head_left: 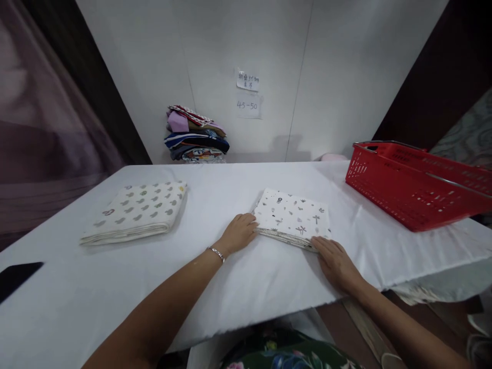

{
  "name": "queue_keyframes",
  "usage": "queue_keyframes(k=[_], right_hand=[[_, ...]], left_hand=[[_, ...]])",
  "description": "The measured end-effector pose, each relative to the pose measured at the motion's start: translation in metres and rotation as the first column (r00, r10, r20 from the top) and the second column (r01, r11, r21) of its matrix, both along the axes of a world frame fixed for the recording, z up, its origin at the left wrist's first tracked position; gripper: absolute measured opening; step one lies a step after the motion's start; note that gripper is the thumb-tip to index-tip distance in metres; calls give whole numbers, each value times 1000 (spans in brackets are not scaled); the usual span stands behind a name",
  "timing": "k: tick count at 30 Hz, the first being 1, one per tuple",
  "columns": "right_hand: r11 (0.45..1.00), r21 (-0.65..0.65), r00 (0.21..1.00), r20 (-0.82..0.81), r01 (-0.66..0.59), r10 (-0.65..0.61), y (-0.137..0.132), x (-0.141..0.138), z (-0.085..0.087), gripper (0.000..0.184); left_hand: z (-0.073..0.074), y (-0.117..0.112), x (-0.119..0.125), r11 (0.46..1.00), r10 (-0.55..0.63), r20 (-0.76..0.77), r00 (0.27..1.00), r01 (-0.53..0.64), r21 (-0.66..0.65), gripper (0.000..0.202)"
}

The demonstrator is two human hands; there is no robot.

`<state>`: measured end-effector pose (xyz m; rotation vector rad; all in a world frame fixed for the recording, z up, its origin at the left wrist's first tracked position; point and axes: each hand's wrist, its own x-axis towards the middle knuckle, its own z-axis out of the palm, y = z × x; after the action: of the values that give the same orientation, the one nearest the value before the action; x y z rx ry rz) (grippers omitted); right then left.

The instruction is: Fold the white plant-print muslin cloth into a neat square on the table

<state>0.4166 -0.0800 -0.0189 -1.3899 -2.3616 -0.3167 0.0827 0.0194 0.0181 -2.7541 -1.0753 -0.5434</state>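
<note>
A folded white cloth [294, 212] with small grey and black plant-like prints lies flat on the table in front of me, its stacked layers showing along the near edge. My left hand [240, 232] rests against its left edge, fingers stretched forward and touching the near-left corner. At the near-right corner, my right hand [333, 259] lays its extended fingertips on the cloth's edge. Both thumbs are mostly hidden. To the left lies a second, larger folded cloth [142, 207], cream with grey prints and a few coloured ones, apart from both hands.
A white sheet [215, 184] covers the table. On the right stands a red plastic basket [407, 184] with metal handles. A pile of folded fabrics [197, 136] sits behind the far edge, by the wall. A dark flat object [17, 277] lies at the left edge. Paper notes [249, 105] hang on the wall.
</note>
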Motion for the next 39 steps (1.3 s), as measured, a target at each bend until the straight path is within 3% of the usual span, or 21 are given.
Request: queue_keyframes(k=[4, 7, 12, 16, 25, 30, 33, 37, 39], right_hand=[[1000, -18, 1000, -23, 19, -20, 5, -15, 8, 59], [1000, -19, 1000, -30, -6, 6, 12, -27, 12, 61], [999, -14, 1000, -6, -30, 30, 10, -29, -3, 59], [999, -30, 999, 22, -29, 30, 3, -23, -15, 58], [998, -67, 1000, 26, -9, 10, 1, -29, -5, 61], [999, -41, 999, 29, -23, 24, 1, -27, -11, 60], [999, -27, 999, 30, -24, 25, 2, -26, -17, 60], [999, -46, 1000, 4, -30, 30, 3, -27, -13, 59], [998, -64, 999, -32, -24, 22, 3, -25, -6, 57]], left_hand=[[5, 0, 19, 999, -48, 47, 998, 48, 4, 32], [0, -2, 36, 995, -94, 46, 994, 95, -16, 39], [-22, -5, 42, 988, -103, 0, 995, 102, -118, 50], [-33, -5, 36, 987, -104, 29, 994, 107, -123, 49], [-22, -8, 37, 982, -66, 110, 992, 85, -170, 42], [-20, -2, 25, 981, 110, 238, 965, -68, -179, 28], [-14, 10, 22, 947, 280, 337, 899, -201, -252, 31], [-5, 29, 27, 803, 567, 355, 743, -402, -440, 27], [-3, 34, 30, 735, 623, 285, 728, -419, -533, 30]])
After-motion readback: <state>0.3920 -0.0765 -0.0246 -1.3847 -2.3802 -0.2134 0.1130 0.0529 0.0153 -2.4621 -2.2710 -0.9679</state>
